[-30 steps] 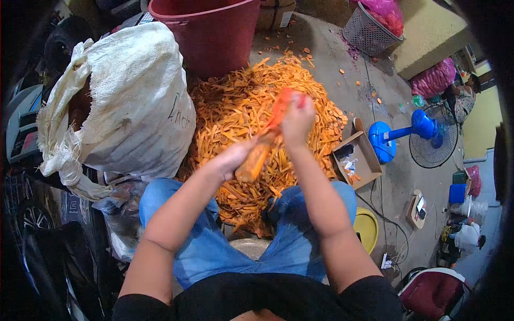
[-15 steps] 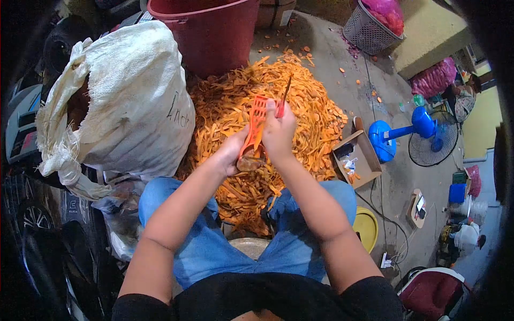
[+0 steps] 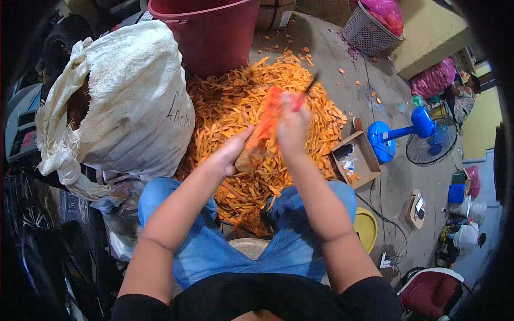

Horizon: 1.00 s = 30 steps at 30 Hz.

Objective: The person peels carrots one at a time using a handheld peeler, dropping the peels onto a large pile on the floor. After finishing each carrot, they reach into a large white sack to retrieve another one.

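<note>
My left hand [image 3: 235, 152] is curled around the brown lower end of a root vegetable [image 3: 248, 160], low over the pile. My right hand [image 3: 294, 128] is closed on a red-handled tool [image 3: 301, 101] with a thin dark tip pointing up and right. A red-orange slotted piece [image 3: 272, 104] lies between the hands, along the vegetable; motion smears it, and I cannot tell whether it belongs to that tool. Beneath both hands spreads a big heap of orange peel strips [image 3: 316, 117].
Left of the heap leans a white woven sack [image 3: 139, 101]; behind stands a dark red tub [image 3: 214, 43]. To the right are an open cardboard box [image 3: 367, 155], a blue fan [image 3: 399, 132], cables, a yellow lid [image 3: 367, 230] and a grey basket [image 3: 369, 32].
My right hand has shifted slightly right and down with the red-handled tool, whose dark tip now leans further right. The slotted piece has blurred; my left hand has barely moved.
</note>
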### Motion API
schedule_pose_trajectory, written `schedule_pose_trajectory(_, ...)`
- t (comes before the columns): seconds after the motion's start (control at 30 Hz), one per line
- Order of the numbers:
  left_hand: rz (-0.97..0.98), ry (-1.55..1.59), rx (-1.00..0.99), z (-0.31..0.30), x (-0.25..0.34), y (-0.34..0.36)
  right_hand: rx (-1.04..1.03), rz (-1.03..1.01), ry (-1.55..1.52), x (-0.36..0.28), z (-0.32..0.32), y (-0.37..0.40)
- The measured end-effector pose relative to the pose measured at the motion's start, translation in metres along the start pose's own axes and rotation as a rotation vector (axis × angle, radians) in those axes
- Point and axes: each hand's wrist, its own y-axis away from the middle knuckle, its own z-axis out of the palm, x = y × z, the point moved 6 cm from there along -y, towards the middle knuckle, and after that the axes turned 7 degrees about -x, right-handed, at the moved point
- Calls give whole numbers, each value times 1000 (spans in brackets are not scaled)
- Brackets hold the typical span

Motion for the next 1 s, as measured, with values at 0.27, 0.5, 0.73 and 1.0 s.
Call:
schedule_pose_trajectory(0.27,-95,-121,-39,4,-6,11,315,58,312,32,-47,-31)
schedule_pose_trajectory(0.5,-58,-5,-4,3,0,6,232,156,-93,36,-43,-31)
schedule_pose_trajectory(0.73,143,-4,90,3,10,-1,-135,135,111,-5,20,17)
schedule_pose_trajectory(1.0,-52,-172,-215,17,-15,7,372,24,452,33,-72,-42)
